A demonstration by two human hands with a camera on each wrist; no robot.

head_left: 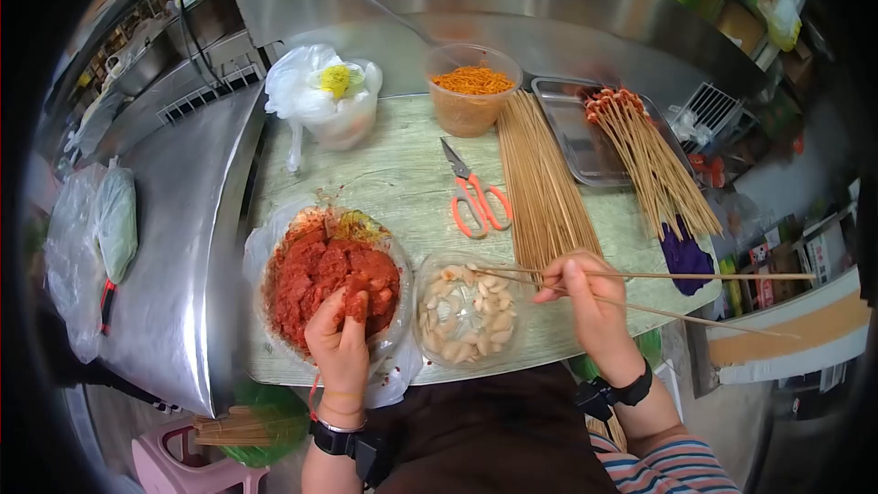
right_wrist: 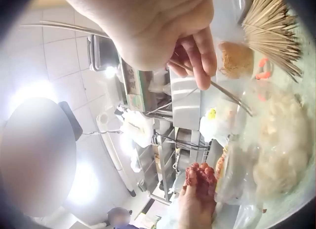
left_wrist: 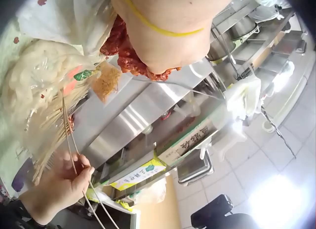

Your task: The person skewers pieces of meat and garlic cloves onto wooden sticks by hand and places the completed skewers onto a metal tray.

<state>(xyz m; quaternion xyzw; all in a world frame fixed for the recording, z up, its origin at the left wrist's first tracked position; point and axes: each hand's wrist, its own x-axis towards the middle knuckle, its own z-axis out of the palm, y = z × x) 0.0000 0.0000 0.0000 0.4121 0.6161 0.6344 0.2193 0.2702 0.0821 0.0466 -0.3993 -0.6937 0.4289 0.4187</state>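
My left hand is at the near side of a plastic-lined bowl heaped with red marinated meat, thumb and fingers pinching a piece. In the right wrist view a clump of red meat shows at the fingertips of that hand. Two thin bamboo skewers are held between thumb and fingers of my right hand. Their left ends reach over a clear plastic tub of pale, clove-shaped pieces, right beside the meat bowl; the other ends stick out to the right.
Orange-handled scissors lie behind the tub, next to a bundle of bare skewers. At the back stand a tub of orange shreds and a bag-topped tub. A metal tray holds loaded skewers near a purple cloth.
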